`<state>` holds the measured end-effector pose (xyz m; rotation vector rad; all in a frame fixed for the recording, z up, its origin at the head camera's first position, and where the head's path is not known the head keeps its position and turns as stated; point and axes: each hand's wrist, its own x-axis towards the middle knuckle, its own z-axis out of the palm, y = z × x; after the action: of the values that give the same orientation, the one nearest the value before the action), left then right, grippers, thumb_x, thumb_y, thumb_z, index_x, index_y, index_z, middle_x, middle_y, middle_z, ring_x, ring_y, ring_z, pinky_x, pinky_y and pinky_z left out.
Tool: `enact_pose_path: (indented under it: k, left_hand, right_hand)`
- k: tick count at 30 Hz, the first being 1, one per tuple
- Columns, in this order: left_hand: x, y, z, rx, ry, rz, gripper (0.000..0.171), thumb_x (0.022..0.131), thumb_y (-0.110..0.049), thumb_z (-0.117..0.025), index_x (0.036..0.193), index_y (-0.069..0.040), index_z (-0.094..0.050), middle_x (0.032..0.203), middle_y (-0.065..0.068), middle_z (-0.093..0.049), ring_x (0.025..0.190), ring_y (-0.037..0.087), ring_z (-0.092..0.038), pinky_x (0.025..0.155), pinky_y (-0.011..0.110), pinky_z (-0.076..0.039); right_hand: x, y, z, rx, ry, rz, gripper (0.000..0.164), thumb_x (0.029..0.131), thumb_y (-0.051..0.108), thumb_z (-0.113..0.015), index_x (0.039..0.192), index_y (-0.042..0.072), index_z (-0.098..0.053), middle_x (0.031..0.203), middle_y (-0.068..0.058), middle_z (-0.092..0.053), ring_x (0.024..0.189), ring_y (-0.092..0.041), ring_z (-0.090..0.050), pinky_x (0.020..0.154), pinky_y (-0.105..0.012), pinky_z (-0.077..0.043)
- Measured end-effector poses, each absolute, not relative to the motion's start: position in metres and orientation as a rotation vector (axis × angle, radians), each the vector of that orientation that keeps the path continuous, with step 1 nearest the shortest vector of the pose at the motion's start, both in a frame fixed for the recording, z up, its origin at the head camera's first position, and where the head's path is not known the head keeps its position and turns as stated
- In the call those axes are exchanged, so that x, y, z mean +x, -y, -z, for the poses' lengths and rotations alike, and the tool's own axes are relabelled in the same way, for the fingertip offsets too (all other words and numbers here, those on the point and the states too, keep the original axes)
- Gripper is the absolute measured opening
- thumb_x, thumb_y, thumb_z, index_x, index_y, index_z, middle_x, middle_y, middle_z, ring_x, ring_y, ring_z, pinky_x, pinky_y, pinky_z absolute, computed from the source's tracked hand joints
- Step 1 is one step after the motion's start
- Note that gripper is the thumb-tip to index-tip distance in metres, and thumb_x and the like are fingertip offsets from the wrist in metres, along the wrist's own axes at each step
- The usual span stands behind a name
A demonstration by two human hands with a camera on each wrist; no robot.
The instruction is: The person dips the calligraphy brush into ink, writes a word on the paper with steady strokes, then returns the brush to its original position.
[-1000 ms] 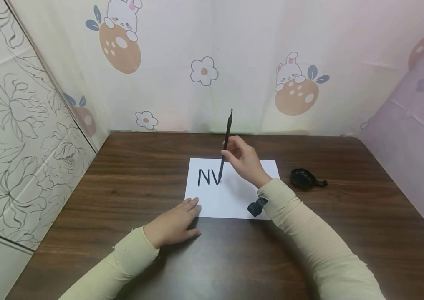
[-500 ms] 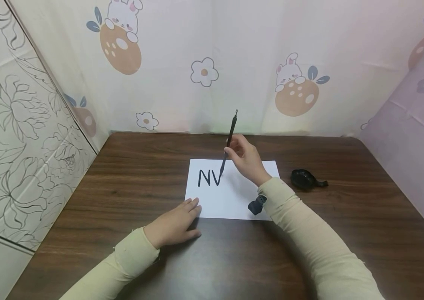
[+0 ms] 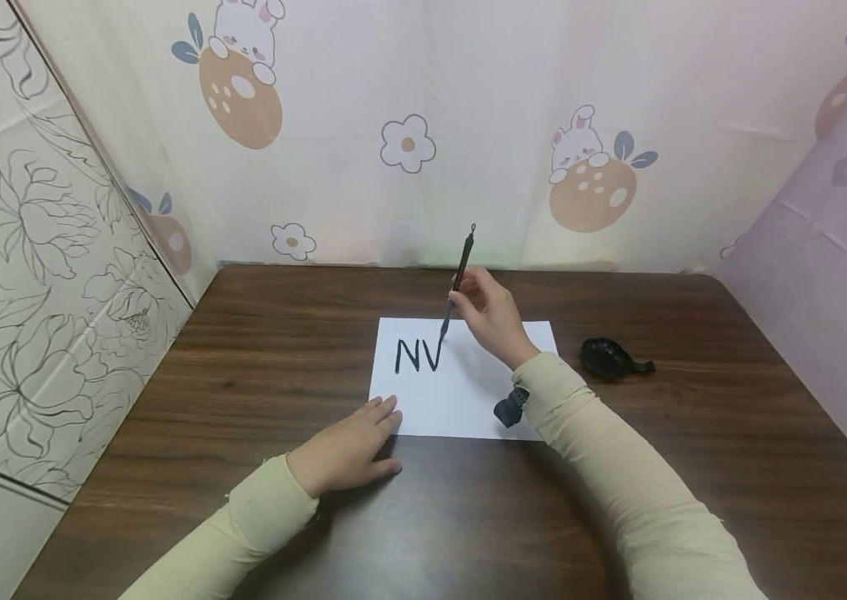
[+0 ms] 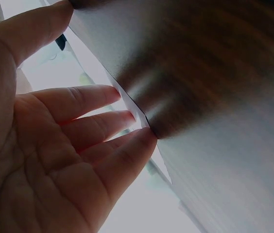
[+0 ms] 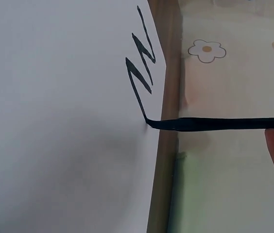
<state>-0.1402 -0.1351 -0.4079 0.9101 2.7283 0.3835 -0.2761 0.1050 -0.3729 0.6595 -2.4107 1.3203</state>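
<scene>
A dark brush [image 3: 463,267] with a small loop at its top leans slightly right, pinched between the fingers of my right hand [image 3: 494,321]. Its bent tip touches a white sheet of paper [image 3: 453,408], at the upper end of a black stroke; the right wrist view shows that brush [image 5: 214,124] and the wet-looking line closely. Black letters [image 3: 418,356] "N" and "V" stand on the paper's upper left. My left hand [image 3: 348,446] lies with fingers extended, fingertips on the paper's lower left corner; the left wrist view shows these fingers [image 4: 91,99] straight at the paper's edge.
A black leaf-shaped dish [image 3: 607,358] with a short handle sits on the brown wooden table [image 3: 266,358], right of the paper. A curtain [image 3: 483,125] printed with rabbits and flowers hangs behind the table. A dark device [image 3: 511,407] is strapped to my right wrist.
From the bottom of the "V", the brush tip has moved up and slightly right, drawing its second stroke. My right hand has shifted a little with it. The left hand stays put.
</scene>
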Motion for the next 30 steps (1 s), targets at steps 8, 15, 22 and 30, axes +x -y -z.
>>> enact_pose_path:
  k: [8,15,22,30]
  left_hand:
    - [-0.140,0.135,0.408,0.904,-2.725,-0.386,0.067,0.091,-0.035,-0.068,0.140,0.005,-0.048,0.154,0.023,-0.038,0.143,0.040,-0.035,0.119,0.048,-0.031]
    - [-0.139,0.136,0.409,0.911,-2.729,-0.391,0.066,0.091,-0.033,-0.068,0.140,0.006,-0.048,0.153,0.025,-0.038,0.143,0.041,-0.036,0.119,0.049,-0.032]
    - [-0.140,0.135,0.408,0.905,-2.725,-0.382,0.066,0.090,-0.034,-0.068,0.140,0.005,-0.048,0.154,0.024,-0.038,0.143,0.040,-0.036,0.119,0.048,-0.032]
    - [-0.140,0.135,0.410,0.910,-2.729,-0.375,0.067,0.091,-0.035,-0.068,0.140,0.004,-0.048,0.154,0.023,-0.038,0.143,0.039,-0.035,0.119,0.048,-0.032]
  right_hand:
    - [-0.276,-0.110,0.368,0.681,2.321,-1.303,0.019,0.095,0.007,-0.061,0.114,0.005,-0.056,0.099,-0.013,-0.067,0.094,-0.026,-0.068,0.083,-0.041,-0.059]
    - [-0.270,-0.110,0.368,0.725,2.369,-1.277,0.018,0.095,0.005,-0.062,0.112,0.005,-0.058,0.100,-0.011,-0.066,0.096,-0.024,-0.068,0.085,-0.042,-0.060]
    - [-0.267,-0.109,0.373,0.736,2.376,-1.258,0.017,0.094,0.005,-0.063,0.111,0.005,-0.058,0.097,-0.009,-0.065,0.093,-0.022,-0.068,0.084,-0.039,-0.060]
    - [-0.263,-0.110,0.373,0.745,2.423,-1.223,0.019,0.095,0.008,-0.062,0.114,0.007,-0.057,0.098,-0.008,-0.065,0.093,-0.022,-0.067,0.083,-0.041,-0.059]
